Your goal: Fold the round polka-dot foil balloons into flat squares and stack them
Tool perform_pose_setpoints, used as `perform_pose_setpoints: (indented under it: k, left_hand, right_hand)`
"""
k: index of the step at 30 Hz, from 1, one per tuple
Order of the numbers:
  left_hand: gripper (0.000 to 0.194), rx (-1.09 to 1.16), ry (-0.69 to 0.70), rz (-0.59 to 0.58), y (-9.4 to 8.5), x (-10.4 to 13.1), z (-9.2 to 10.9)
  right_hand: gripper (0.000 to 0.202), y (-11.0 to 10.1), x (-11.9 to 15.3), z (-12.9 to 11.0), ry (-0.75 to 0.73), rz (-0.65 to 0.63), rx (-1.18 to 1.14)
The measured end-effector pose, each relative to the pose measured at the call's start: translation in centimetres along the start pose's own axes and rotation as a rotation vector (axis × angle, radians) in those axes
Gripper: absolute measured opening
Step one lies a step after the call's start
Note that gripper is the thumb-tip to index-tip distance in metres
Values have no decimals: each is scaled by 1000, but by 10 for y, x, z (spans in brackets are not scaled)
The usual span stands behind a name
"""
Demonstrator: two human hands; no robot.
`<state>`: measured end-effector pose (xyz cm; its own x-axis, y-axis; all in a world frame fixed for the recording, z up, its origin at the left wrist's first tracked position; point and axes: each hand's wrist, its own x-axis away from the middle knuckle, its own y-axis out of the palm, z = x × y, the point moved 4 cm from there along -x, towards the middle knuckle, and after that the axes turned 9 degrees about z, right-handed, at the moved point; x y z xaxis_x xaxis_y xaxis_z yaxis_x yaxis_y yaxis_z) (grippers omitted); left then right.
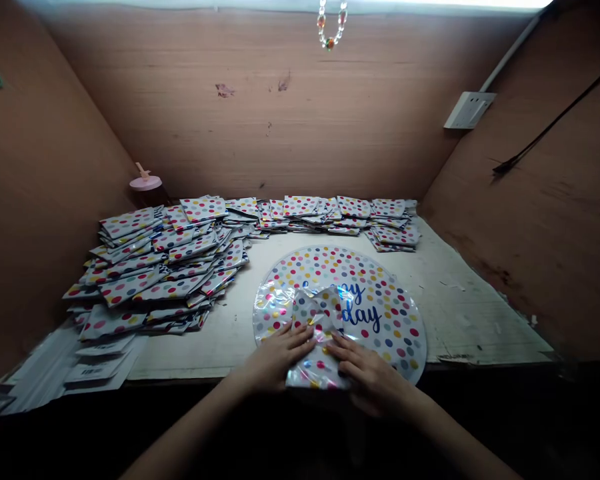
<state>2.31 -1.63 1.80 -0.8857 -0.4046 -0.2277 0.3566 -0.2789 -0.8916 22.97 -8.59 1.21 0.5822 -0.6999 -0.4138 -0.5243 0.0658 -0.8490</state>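
A partly folded foil balloon with coloured dots lies near the table's front edge, its shiny film creased into a narrow strip. Under it is a flat round foil balloon with dots and blue lettering, partly covered by the folded one. My left hand rests on the folded foil's left side, fingers stretched out and pressing flat. On its right side lies my right hand, its fingers extended over the foil and slightly bent. The foil's near end hangs at the table edge between both wrists.
Piled folded dotted foil packets cover the left of the white table; a row of packets runs along the back wall. White printed papers lie front left. A pink-lidded cup stands behind. Wooden walls enclose three sides.
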Motion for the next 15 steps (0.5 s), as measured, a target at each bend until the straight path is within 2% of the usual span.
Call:
perform_pose_setpoints:
  k: [2,3,5,8,10,12,14,15]
  left_hand:
    - [65,17,-58,76,8,15,9]
    - [57,35,-95,122,10,19,11]
    - [43,100,-202,218,12,20,7]
    - [28,232,-494,362,9,13,-9]
    - [28,265,-736,459,7,8,-17]
    - [35,209,-925,552,5,1,-19]
    - [46,24,-1011,640,3,-9,-17]
    - [49,-97,-989,664,3,-16,-14]
  right_hand:
    - [59,0,13,-2,20,-78,-101]
    - [61,-2,15,1,40,-67,-149]
    - [52,-5,9,10,110,-5,-285]
    - [34,-5,-13,33,420,133,-433]
    - [37,-3,-29,45,696,202,-348]
    - [39,0,-44,53,892,206,-170]
    - [36,4,-56,57,987,173,-34]
    - [34,7,-61,58,1012,159,3]
